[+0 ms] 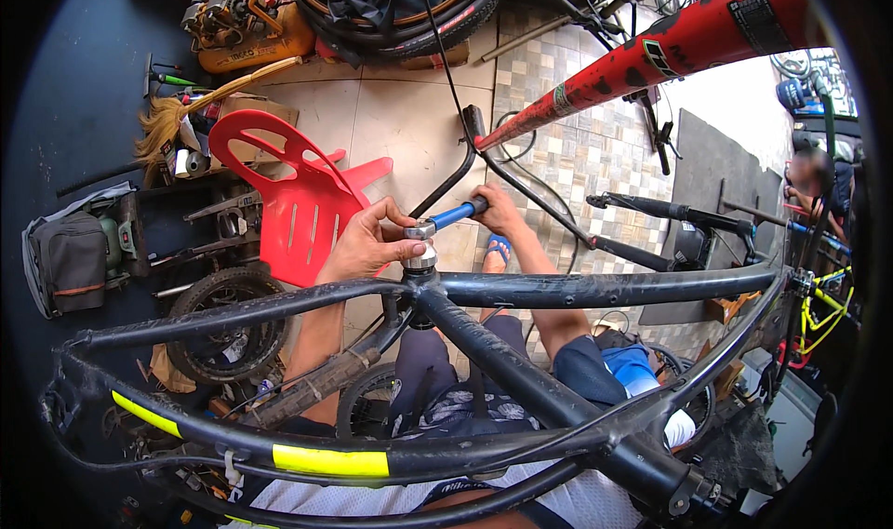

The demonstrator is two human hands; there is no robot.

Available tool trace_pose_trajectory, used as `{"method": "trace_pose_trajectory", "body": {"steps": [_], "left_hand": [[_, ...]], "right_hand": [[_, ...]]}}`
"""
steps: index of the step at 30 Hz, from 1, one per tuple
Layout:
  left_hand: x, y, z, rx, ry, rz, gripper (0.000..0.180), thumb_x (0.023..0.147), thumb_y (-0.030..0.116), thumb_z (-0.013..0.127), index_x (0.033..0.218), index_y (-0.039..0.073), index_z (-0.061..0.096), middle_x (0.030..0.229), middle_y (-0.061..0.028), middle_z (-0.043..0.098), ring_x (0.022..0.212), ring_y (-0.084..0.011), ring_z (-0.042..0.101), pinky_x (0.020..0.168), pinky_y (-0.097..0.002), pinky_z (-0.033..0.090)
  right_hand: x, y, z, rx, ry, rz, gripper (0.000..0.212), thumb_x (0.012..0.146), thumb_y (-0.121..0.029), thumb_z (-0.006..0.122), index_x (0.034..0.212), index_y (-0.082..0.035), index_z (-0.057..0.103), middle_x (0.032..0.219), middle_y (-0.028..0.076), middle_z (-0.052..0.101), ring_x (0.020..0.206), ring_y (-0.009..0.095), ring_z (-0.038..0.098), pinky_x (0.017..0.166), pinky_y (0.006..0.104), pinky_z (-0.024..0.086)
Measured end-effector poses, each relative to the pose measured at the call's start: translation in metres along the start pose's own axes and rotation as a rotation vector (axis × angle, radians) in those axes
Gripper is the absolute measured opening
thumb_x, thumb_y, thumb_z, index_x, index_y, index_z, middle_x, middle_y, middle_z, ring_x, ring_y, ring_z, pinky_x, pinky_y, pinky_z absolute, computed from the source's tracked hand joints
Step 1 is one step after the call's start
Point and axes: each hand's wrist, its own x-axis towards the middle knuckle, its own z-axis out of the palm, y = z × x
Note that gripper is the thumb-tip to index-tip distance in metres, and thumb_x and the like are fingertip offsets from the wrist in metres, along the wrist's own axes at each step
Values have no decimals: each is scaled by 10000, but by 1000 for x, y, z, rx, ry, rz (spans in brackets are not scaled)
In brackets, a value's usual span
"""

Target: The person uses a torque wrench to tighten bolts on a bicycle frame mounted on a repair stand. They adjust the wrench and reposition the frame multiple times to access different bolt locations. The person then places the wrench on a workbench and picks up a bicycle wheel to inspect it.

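The black bicycle frame [549,289] spans the view in front of the person, 9 to 3 o'clock. From where I stand, the red chair [307,214] is at 10 o'clock from the frame's central junction. Left hand [363,242]: forearm from 7 o'clock, thumb and fingers pinched at the head of the blue-handled wrench [454,215]. Right hand [499,209]: forearm from 5 o'clock, fist clamped on the handle end. Wrench: at 12 o'clock from the junction; long axis 8 to 2, handle toward 2. The silver fitting [419,257] adjoins its head.
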Motion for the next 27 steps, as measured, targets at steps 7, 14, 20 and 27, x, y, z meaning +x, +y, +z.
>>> {"method": "trace_pose_trajectory", "body": {"steps": [7, 14, 20, 27], "left_hand": [[-1, 5, 1, -4, -16, -50, 387, 841, 105, 877, 1069, 50, 569, 965, -135, 748, 861, -168, 707, 719, -320, 570], [2, 3, 4, -86, -101, -98, 473, 885, 48, 797, 1304, 46, 579, 1095, -153, 746, 1044, -185, 700, 880, -326, 571], [3, -2, 4, -39, -143, -104, 450, 902, 4, 714, 1344, 10, 629, 1126, -148, 750, 1060, -200, 709, 914, -350, 574], [4, -16, 1, -120, -155, -27, 462, 899, 75, 785, 1340, 44, 652, 1117, -112, 759, 1032, -167, 708, 881, -316, 564]], "right_hand": [[18, -25, 68, 224, -4, -59, 377, 696, -104, 887, 1011, -112, 680, 1004, 115, 667, 967, 324, 650, 877, 407, 528], [-36, -8, -39, -52, -10, 52, 369, 630, -163, 911, 894, -86, 666, 851, 146, 665, 854, 381, 632, 759, 453, 505], [-137, -42, -170, -400, 286, -15, 352, 640, -185, 872, 952, -127, 720, 904, 62, 671, 933, 309, 638, 811, 427, 474], [-92, -17, -103, -277, 238, 49, 368, 663, -159, 871, 985, -116, 696, 946, 97, 675, 938, 341, 636, 814, 441, 500]]}}
